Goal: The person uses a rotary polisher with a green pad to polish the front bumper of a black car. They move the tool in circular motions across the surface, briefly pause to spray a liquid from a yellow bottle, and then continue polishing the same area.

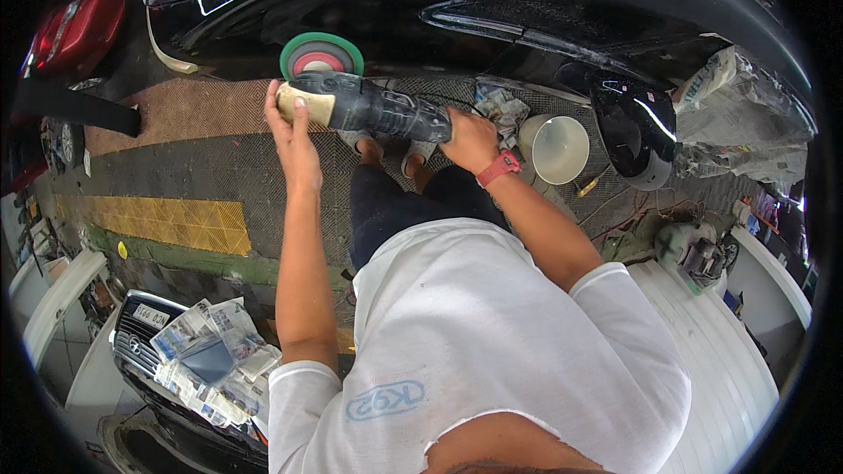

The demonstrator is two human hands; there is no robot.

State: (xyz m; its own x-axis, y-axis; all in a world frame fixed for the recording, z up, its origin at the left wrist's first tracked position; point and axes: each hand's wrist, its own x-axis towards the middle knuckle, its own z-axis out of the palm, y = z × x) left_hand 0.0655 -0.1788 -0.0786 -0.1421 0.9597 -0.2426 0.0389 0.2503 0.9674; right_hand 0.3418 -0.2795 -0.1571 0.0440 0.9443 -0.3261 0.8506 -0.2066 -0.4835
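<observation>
I hold a black power polisher (378,108) against the side of a glossy black car (492,0). Its round green pad with a red centre (321,54) presses on the lower body panel. My left hand (290,123) grips the cream-coloured front handle of the polisher. Wrapped around the rear of the tool's body is my right hand (470,139), with a red watch (499,167) on that wrist. My knees and sandalled feet show below the tool.
A white bucket (558,147) stands on the ground to the right, beside the car's folded black mirror (634,130). Crumpled newspaper lies nearby. A red car (79,9) is at far left. Another car's newspaper-covered front (198,351) sits lower left. Yellow paving (167,221) crosses the floor.
</observation>
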